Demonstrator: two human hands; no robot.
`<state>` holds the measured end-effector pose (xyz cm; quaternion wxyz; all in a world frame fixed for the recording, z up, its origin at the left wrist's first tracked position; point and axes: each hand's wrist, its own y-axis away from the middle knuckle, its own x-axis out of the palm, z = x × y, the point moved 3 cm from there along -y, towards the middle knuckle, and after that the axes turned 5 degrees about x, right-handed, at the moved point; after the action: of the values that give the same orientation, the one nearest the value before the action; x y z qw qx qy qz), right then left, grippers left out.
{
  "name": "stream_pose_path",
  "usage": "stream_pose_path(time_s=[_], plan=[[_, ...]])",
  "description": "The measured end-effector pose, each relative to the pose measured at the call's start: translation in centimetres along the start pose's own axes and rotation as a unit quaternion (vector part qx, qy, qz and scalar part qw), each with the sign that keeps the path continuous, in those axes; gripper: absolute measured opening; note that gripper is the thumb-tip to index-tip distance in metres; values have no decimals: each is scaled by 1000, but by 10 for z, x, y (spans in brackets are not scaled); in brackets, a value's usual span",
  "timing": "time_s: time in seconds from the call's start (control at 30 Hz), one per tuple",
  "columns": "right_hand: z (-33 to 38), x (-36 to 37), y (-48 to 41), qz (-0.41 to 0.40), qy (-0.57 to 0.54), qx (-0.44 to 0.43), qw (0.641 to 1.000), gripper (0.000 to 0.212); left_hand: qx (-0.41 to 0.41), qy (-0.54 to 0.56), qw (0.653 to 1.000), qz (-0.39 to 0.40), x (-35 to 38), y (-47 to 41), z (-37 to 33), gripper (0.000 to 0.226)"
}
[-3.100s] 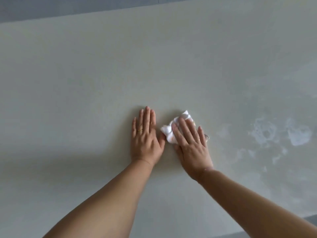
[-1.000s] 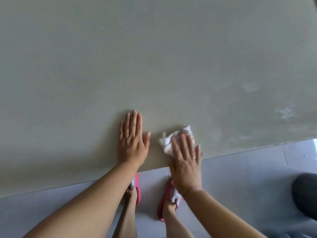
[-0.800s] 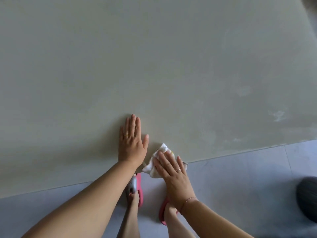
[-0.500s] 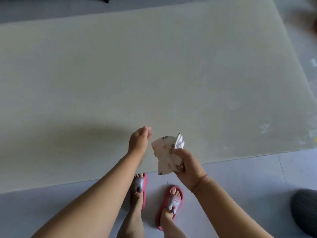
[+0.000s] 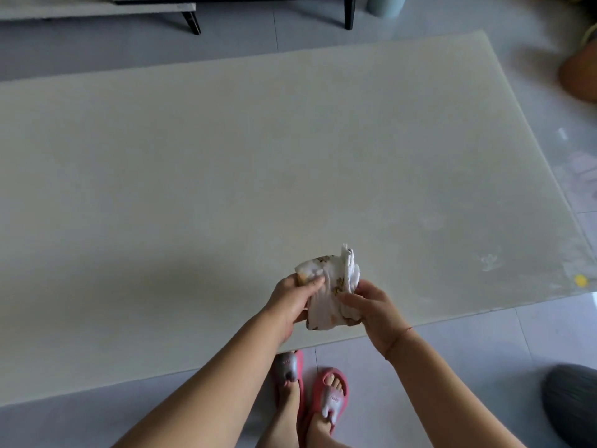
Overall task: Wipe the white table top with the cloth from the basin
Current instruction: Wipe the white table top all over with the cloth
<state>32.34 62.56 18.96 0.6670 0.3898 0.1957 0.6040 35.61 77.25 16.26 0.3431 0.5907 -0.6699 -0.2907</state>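
— Where is the cloth at this moment?

— The crumpled white cloth with small brownish printed patches (image 5: 329, 294) is up off the surface, bunched between both my hands above the near edge of the table. My left hand (image 5: 292, 297) is closed on its left side, thumb pressed across the top of the fabric. My right hand (image 5: 374, 307) is closed on its right side, fingers curled in around the folds. A few layered white edges stick up between the two grips.

— And the table itself?

— The large pale, off-white rectangular table top (image 5: 226, 163) stretches away in front of me. Nothing is resting on it that I can make out. Near its right end there are some faint whitish smears (image 5: 491, 261), and a small yellow spot (image 5: 581, 280) sits by the right corner.

— What else is around you?

— Below my arms I see my feet in pink slippers with grey straps (image 5: 326, 392) on the grey tiled floor (image 5: 452, 344). A dark rounded object (image 5: 571, 405) is at the lower right edge; I cannot tell what it is. Beyond the far side stands a piece of furniture on dark legs (image 5: 190, 22).
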Motion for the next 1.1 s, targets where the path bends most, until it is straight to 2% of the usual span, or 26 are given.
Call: stream_pose_path(time_s=[0.1, 0.17, 0.23, 0.53, 0.63, 0.8, 0.9, 0.97, 1.03, 1.1], plan=[[-3, -5, -8, -80, 115, -21, 990, 19, 78, -85, 993, -24, -2, -5, -6, 18], [-6, -9, -13, -113, 134, -25, 984, 7, 107, -98, 989, -34, -2, -9, -5, 14], [-10, -19, -13, -130, 80, -13, 988, 5, 112, -100, 988, -40, 0, -15, 0, 9], [-29, -74, -11, -184, -91, 89, 975, 25, 107, -161, 981, -19, 41, -36, 31, 7], [-28, -85, -14, -180, 13, 99, 979, 23, 103, -183, 978, 14, 53, -38, 34, 30], [-20, -101, -21, -270, 129, 19, 954, 15, 117, -242, 963, 12, 62, -45, 34, 53], [-21, -102, -29, -295, 284, -19, 912, 14, 170, -363, 916, 5, 66, -46, 32, 65], [-27, -104, -31, -323, 383, -29, 865, 21, 201, -447, 872, -13, 69, -44, 32, 73], [-32, -102, -31, -368, 479, -49, 795, 37, 248, -535, 804, -74, 66, -41, 28, 70], [-33, -85, -32, -361, 538, -101, 755, 47, 306, -583, 739, -145, 58, -43, 21, 58]])
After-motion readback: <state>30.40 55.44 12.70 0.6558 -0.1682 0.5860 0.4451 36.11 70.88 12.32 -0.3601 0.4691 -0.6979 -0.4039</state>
